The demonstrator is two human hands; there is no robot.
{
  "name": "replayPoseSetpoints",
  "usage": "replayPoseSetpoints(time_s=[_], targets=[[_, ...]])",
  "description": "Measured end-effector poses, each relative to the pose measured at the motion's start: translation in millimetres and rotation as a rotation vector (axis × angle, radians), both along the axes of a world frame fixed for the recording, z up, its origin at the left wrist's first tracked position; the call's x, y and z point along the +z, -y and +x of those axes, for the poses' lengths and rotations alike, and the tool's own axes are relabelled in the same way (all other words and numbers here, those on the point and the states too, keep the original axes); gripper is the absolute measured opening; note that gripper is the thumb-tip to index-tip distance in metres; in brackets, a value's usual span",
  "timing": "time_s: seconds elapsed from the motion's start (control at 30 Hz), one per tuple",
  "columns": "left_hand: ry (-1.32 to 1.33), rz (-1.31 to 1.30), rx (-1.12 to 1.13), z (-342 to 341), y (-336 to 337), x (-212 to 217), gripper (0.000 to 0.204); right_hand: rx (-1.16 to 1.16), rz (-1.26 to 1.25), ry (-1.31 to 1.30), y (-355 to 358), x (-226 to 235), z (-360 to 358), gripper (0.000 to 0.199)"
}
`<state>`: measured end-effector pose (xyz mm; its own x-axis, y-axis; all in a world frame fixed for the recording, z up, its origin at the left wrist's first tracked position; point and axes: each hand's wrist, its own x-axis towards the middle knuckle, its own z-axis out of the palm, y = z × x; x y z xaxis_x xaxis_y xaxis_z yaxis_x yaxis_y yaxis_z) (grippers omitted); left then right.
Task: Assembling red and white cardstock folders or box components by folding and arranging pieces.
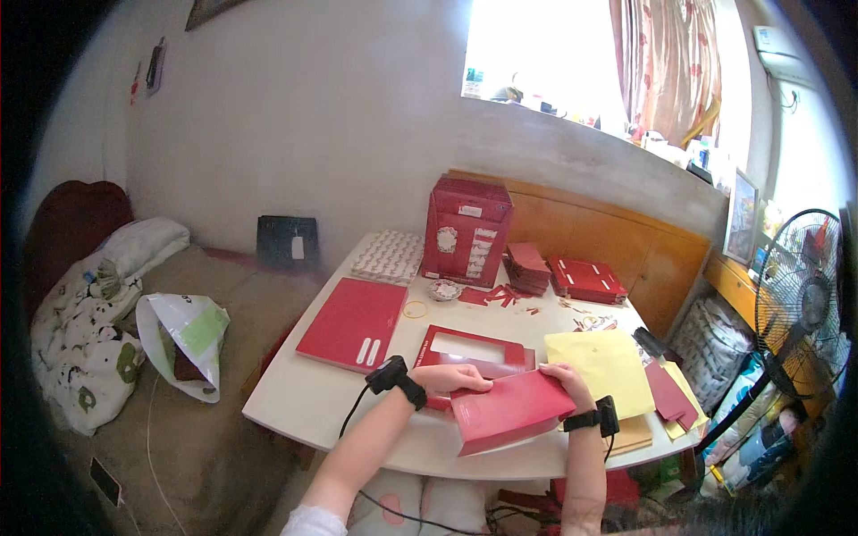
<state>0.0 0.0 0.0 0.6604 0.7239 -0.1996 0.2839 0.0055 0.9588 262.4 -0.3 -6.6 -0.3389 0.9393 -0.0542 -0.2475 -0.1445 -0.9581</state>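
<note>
White table under a held red carton

The carton (511,413) tilts over the near side of the table (295,400), before a windowed red box (514,362). It spans the grip: left hand (454,379) pinched on its upper-left corner, right hand (572,384) clamped at its upper-right end, finger placement hard to make out.

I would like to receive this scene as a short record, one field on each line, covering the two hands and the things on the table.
Left hand: grips the upper left edge of the red carton
Right hand: grips its upper right corner
Just behind the carton: red window box, lying flat
Table left: flat red board
Table right: yellow sheet
Table back: tall red box-like item
Table surface: white table
</note>
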Motion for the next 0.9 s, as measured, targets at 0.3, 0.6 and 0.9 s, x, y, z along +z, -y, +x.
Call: replayPoseSetpoints(time_s=[0.3,0.6,0.9], targets=[[0.288,-0.212,-0.337,-5.3,-8.1,4.3,0.039,-0.083,0.022,-0.018,4.5,6.0,8.7,0.018],[0.296,-0.184,-0.255,-5.4,-3.3,7.5,0.04,-0.089,0.021,-0.031,-0.3,2.0,13.6,0.017],[0.38,-0.248,-0.288,-9.8,-9.0,4.2,0.037,-0.141,-0.057,-0.184,-3.6,-2.3,15.8,0.014]])
